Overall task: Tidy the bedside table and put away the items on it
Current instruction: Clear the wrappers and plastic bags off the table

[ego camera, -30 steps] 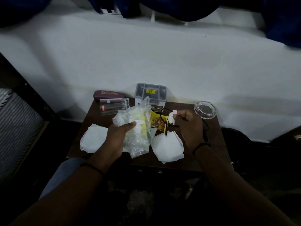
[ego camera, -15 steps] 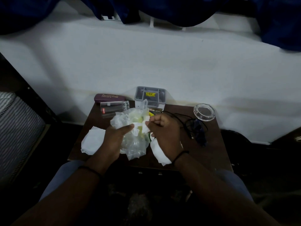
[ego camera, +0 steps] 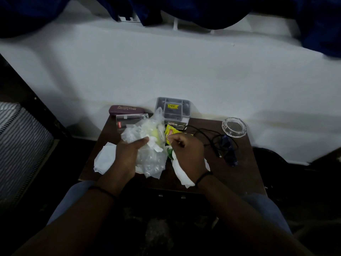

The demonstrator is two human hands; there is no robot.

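The left hand (ego camera: 127, 154) grips a clear plastic bag (ego camera: 147, 145) of rubbish, held upright over the front of the desk (ego camera: 239, 174). The right hand (ego camera: 186, 150), just beside the bag, pinches a yellow wrapper (ego camera: 170, 133) at its near edge. The step in hand looks like bagging litter; next the wrapper needs lifting into the bag's mouth. White tissues (ego camera: 104, 159) lie to either side.

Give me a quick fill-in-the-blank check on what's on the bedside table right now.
1. The left hand grips a clear plastic ____.
2. The right hand pinches a ____ sachet.
3. The glass ashtray sits at the table's far ____ corner.
4. The black cable lies between the sachet and the ____.

Missing words: bag; yellow; right; ashtray
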